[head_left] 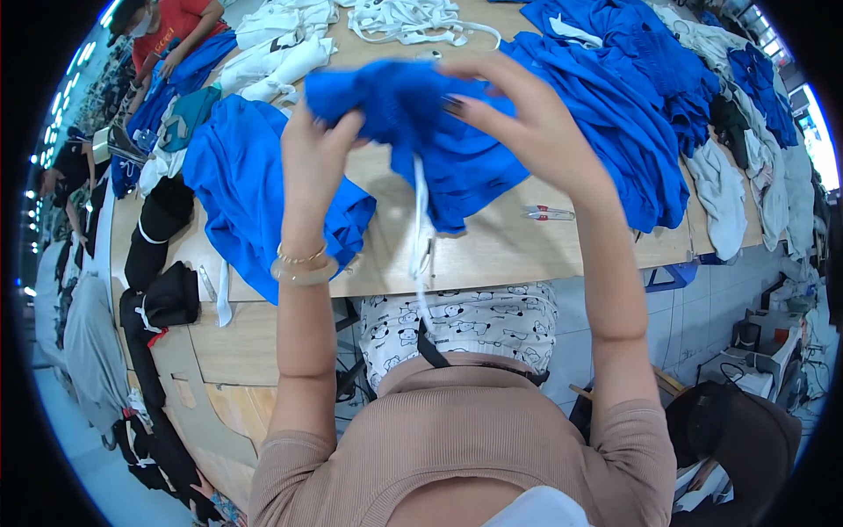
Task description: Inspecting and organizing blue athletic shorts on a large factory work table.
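A bunched blue garment (399, 101), its gathered waistband turned upward, is held above the table in front of me. My left hand (314, 154) grips its left end with the thumb in front. At the right end, the thumb and curved fingers of my right hand (536, 123) are on the fabric; motion blurs both the cloth and the fingertips. A white drawstring (420, 220) hangs from the garment toward my lap. Below the cloth, its lower part trails over the table. Another blue garment (241, 176) lies just left of my left forearm.
Red-handled thread snips (550, 212) rest on the wooden table (492, 255). A large blue garment pile (606, 105) spreads to the right. White straps (408, 22) lie at the back, black fabric rolls (158, 233) at the left. A person in red (180, 35) works far left.
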{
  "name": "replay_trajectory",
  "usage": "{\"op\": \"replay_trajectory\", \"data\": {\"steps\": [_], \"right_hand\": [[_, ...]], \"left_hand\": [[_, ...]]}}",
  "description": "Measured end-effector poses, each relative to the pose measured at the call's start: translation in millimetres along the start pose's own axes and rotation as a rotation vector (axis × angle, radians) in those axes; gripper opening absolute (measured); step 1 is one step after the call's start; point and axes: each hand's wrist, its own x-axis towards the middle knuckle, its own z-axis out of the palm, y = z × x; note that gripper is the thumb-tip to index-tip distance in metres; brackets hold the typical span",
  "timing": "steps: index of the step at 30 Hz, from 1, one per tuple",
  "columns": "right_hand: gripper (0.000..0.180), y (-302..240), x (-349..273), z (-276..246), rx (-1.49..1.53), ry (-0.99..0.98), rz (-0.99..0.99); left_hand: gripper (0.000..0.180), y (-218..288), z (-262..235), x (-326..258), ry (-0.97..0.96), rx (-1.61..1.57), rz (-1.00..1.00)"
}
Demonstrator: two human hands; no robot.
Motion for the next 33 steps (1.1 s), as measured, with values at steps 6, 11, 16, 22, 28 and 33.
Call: {"op": "replay_trajectory", "data": {"steps": [6, 11, 16, 22, 28, 33], "right_hand": [[0.035, 52, -182, 33, -0.538, -0.143, 0.592], [0.049, 69, -226, 31, -0.794, -0.157, 0.682], [0.029, 54, -172, 61, -0.512, 0.128, 0.444], [0.036, 21, -127, 153, -0.498, -0.14, 0.268], [0.016, 45, -101, 96, -0.262, 0.165, 0.405], [0.013, 19, -102, 0, 0.32, 0.487, 0.698]], "left_hand": [[0.038, -65, -75, -52, 0.093, 0.145, -0.357], [0.046, -73, -94, -58, 0.121, 0.441, -0.211], [0.047, -69, -90, -54, 0.018, 0.745, -0.018], [0.037, -59, -88, -47, -0.008, 0.88, -0.015], [0.017, -40, -90, -45, 0.007, 0.637, 0.052], [0.008, -31, -66, -66, -0.122, 0.724, 0.161]]}}
